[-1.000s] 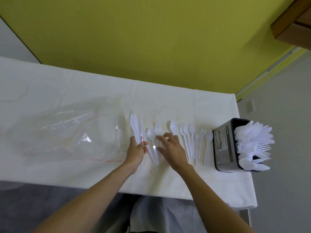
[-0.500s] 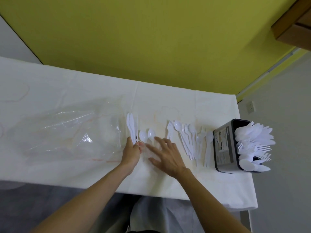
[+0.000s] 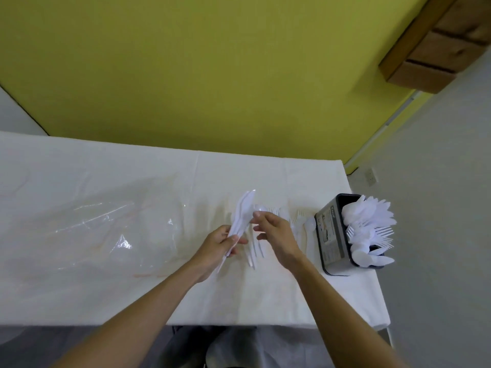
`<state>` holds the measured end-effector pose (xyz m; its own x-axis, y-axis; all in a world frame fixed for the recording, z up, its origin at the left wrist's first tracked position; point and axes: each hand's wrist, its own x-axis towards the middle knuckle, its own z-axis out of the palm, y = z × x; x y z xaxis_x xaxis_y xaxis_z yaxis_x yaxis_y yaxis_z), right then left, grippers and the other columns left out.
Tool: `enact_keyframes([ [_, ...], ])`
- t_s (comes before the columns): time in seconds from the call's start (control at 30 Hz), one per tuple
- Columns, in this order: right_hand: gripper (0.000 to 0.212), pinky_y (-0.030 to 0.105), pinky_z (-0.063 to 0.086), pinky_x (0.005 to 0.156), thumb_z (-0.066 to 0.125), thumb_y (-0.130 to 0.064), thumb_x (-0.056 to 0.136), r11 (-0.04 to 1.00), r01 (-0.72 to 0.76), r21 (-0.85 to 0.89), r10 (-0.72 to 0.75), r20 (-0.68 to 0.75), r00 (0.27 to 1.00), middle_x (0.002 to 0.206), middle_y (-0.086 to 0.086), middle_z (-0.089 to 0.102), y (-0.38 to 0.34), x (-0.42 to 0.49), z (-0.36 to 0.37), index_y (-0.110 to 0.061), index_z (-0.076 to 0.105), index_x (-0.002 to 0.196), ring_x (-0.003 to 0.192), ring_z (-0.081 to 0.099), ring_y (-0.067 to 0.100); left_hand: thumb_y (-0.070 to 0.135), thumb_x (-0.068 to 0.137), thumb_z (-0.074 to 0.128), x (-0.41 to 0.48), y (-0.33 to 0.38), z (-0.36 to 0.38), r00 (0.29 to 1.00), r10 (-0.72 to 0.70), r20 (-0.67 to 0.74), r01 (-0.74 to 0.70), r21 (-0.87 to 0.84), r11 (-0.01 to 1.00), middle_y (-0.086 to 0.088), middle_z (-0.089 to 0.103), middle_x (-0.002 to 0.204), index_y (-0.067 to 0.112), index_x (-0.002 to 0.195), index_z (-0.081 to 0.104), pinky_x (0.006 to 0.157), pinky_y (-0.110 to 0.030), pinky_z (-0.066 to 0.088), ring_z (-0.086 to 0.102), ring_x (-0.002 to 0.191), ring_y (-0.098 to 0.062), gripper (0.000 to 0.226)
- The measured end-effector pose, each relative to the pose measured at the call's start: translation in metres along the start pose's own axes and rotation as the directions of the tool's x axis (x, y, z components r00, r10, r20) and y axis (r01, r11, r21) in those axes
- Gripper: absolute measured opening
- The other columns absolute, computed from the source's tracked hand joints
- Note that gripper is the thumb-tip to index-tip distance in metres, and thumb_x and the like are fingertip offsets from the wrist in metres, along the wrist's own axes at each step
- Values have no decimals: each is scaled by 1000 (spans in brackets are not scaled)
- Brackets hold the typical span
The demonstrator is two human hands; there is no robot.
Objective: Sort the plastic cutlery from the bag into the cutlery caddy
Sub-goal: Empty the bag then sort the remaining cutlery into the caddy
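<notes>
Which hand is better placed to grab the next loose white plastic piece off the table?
Right, probably. The right hand looks empty above the loose white plastic cutlery, nearer the dark cutlery caddy; the left hand grips a bundle of white plastic knives.

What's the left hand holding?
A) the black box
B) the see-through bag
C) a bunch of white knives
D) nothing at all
C: the left hand grips a bunch of white knives by their handles, blades pointing away from the person.
</notes>
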<state>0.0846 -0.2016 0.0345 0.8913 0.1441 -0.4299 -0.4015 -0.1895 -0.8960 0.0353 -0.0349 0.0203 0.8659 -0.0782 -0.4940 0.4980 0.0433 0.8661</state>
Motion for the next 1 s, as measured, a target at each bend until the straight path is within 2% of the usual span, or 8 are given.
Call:
enact_keyframes([
  [0.07, 27, 20, 51, 65, 68, -28, 90, 995, 4, 95, -2, -23, 1000, 90, 3, 70, -7, -1, -8, -5, 71, 104, 80, 62, 12, 11, 99, 47, 2, 8, 7, 998, -3, 59, 5, -23, 1000, -5, 72, 106, 10, 107, 56, 68, -22, 47, 61, 74, -7, 12],
  [0.17, 22, 21, 50, 66, 68, -19, 90, 979, -4, 204, 3, 6, 1000, 83, 3, 67, -17, -7, -28, -1, 69, 101, 75, 60, 12, 13, 98, 50, 5, 22, 18, 992, -1, 125, 3, -17, 1000, -7, 71, 113, 9, 115, 59, 76, -25, 49, 61, 95, -19, 20],
  [0.3, 12, 22, 52, 72, 69, -11, 89, 975, 19, 219, -30, 46, 999, 85, 7, 70, -27, -21, -56, -2, 69, 97, 79, 64, 14, 13, 95, 56, 7, 34, 33, 983, 9, 182, -11, 13, 1000, -9, 71, 114, 10, 116, 65, 85, -31, 50, 67, 89, -18, 23],
  [0.4, 21, 25, 56, 77, 70, -4, 87, 983, 58, 172, -57, -9, 998, 99, 20, 72, -33, -30, -69, 3, 69, 106, 87, 70, 22, 12, 94, 57, 7, 39, 49, 982, 16, 190, -19, 16, 1000, -10, 71, 112, 13, 112, 68, 80, -28, 49, 69, 85, -17, 21],
  [0.47, 20, 26, 58, 77, 66, 0, 88, 983, 82, 165, -74, -53, 996, 100, 21, 73, -35, -34, -76, 5, 68, 107, 87, 71, 25, 13, 94, 57, 8, 42, 60, 979, 23, 205, -24, 6, 1000, -9, 72, 112, 16, 110, 69, 79, -26, 52, 70, 87, -18, 20],
  [0.6, 13, 26, 59, 75, 65, 2, 88, 983, 91, 160, -74, -109, 991, 96, 21, 73, -43, -40, -89, -3, 70, 99, 80, 71, 23, 16, 95, 57, 10, 47, 78, 974, 46, 221, -51, 21, 998, -7, 72, 112, 18, 111, 69, 94, -39, 49, 70, 91, -22, 20],
  [0.83, 12, 39, 61, 78, 70, -1, 86, 988, 125, 88, -106, -187, 977, 94, 27, 72, -54, -41, -106, 3, 68, 97, 82, 73, 35, 12, 98, 50, 14, 60, 102, 976, 125, 178, -141, 82, 987, -5, 72, 108, 16, 111, 67, 87, -32, 51, 71, 87, -14, 21],
  [1.0, 14, 34, 62, 73, 70, -5, 86, 987, 161, 10, -152, -267, 952, 89, 17, 75, -73, -38, -121, -1, 70, 99, 79, 74, 27, 21, 100, 47, 16, 75, 124, 965, 248, 79, -259, 179, 949, 3, 73, 101, 21, 116, 66, 87, -28, 51, 68, 97, -14, 25],
])
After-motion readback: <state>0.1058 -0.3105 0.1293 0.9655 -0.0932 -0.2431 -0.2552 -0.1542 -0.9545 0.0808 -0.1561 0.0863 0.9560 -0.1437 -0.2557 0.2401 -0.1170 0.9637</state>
